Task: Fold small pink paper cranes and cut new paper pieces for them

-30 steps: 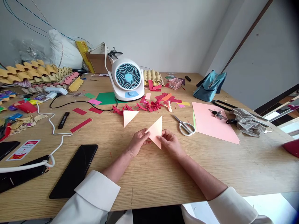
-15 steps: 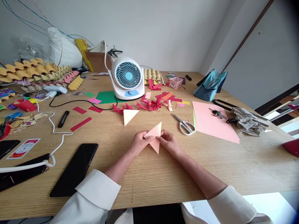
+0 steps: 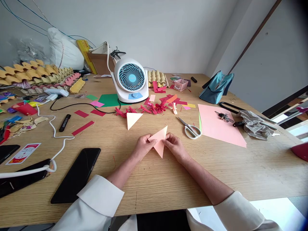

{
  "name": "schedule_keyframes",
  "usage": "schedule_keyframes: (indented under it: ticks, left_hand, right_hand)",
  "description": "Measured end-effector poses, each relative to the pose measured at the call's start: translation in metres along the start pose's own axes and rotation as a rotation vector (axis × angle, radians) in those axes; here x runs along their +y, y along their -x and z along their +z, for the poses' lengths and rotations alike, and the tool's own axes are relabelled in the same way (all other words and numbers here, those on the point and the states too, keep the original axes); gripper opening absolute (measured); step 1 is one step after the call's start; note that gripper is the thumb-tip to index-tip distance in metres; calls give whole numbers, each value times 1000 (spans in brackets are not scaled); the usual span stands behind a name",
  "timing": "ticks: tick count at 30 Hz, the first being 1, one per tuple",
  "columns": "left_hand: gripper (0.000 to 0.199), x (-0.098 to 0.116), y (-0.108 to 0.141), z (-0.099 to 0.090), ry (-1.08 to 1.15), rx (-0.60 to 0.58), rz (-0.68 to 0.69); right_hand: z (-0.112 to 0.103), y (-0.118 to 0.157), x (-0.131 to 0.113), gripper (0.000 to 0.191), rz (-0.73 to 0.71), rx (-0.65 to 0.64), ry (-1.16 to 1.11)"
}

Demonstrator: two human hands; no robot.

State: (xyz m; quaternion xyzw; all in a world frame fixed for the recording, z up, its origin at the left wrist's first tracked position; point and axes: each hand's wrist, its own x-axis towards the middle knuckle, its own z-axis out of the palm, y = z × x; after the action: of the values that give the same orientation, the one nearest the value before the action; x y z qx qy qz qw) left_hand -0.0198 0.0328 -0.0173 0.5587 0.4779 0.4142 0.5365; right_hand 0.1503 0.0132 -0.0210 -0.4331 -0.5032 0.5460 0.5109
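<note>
A folded pink paper triangle [image 3: 159,140] is held between both hands above the table, one point up and one down. My left hand [image 3: 145,146] pinches its left corner, thumb on top. On the right edge, my right hand [image 3: 175,147] grips the paper between thumb and fingers. Beyond my hands lies a pale cream paper triangle [image 3: 133,120]. White-handled scissors [image 3: 192,130] rest to the right of my right hand. Red paper flowers [image 3: 160,108] lie in a row behind the cream triangle.
A white fan [image 3: 132,80] stands at the back. Pink sheets [image 3: 218,126] with keys [image 3: 225,116] lie at right. A black phone [image 3: 76,175], a marker [image 3: 64,123] and a white cable [image 3: 55,130] are at left.
The pink triangle has tilted slightly between my hands, its top point shifting right and its lower point left. Both hands keep hold of it.
</note>
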Motion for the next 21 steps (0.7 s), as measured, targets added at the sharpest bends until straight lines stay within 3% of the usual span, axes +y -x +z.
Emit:
schedule_keyframes:
  ticks: [8, 21]
  left_hand:
    - [16, 8, 2, 2, 136, 3, -47]
    - [21, 2, 1, -4, 94, -5, -58]
  right_hand:
    - [0, 0, 1, 35, -8, 35, -39]
    - [-2, -1, 3, 28, 21, 67, -92]
